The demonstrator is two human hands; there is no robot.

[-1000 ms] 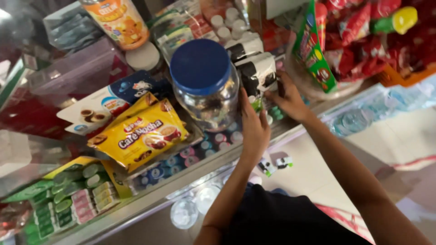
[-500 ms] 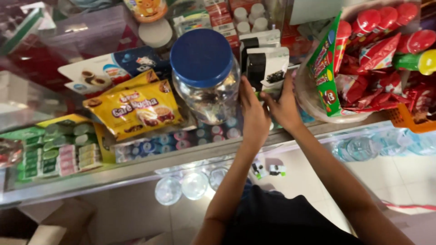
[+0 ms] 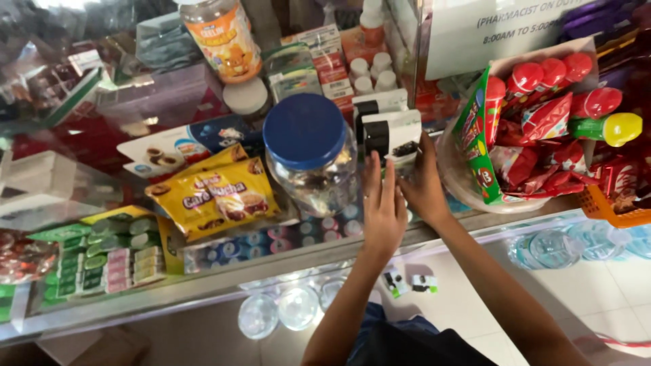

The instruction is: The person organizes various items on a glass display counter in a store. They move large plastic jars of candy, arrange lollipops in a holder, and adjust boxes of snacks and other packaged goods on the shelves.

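Right of the blue-lidded clear plastic jar (image 3: 308, 159), a white-and-black carton (image 3: 393, 139) is pinched by the right hand (image 3: 422, 186); the left hand (image 3: 382, 207) is spread flat.

My right hand (image 3: 422, 183) covers the bottom of the small black and white box (image 3: 392, 135), so I can't see its grip. The things inside the clear jar (image 3: 313, 177) are blurry, maybe sweets. The orange basket (image 3: 620, 215) runs off the edge.
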